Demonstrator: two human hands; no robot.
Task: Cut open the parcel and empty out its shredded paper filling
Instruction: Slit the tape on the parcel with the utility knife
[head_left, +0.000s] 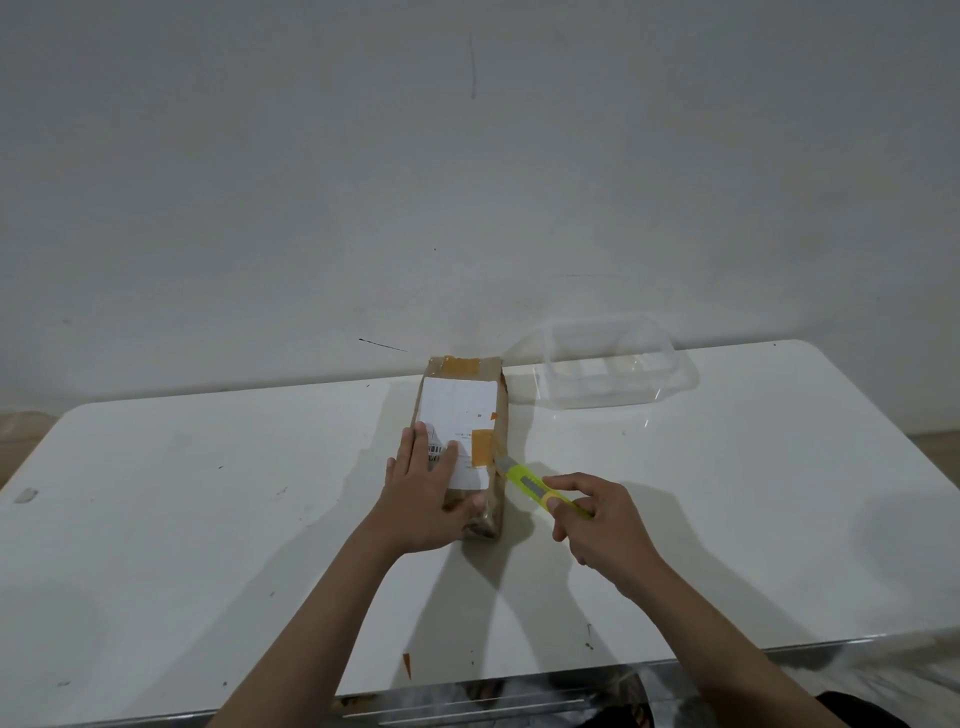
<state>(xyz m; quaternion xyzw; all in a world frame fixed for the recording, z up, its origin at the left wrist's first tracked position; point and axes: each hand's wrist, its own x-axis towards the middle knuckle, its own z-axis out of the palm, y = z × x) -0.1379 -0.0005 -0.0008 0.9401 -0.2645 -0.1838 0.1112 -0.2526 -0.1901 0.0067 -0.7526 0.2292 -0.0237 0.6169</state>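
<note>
A long brown cardboard parcel (462, 410) with a white label and orange tape patches lies on the white table (208, 519), its length running away from me. My left hand (423, 493) presses flat on the parcel's near end, fingers straight, thumb over the near top edge. My right hand (597, 519) grips a yellow-green utility knife (535, 486). The knife's tip touches the parcel's right side edge, about midway along. No shredded paper shows.
A clear plastic container (602, 364) sits at the table's far edge, right of the parcel, against the white wall. A small orange tape scrap (407, 665) lies near the table's front edge. A grey mark (26, 494) is at far left.
</note>
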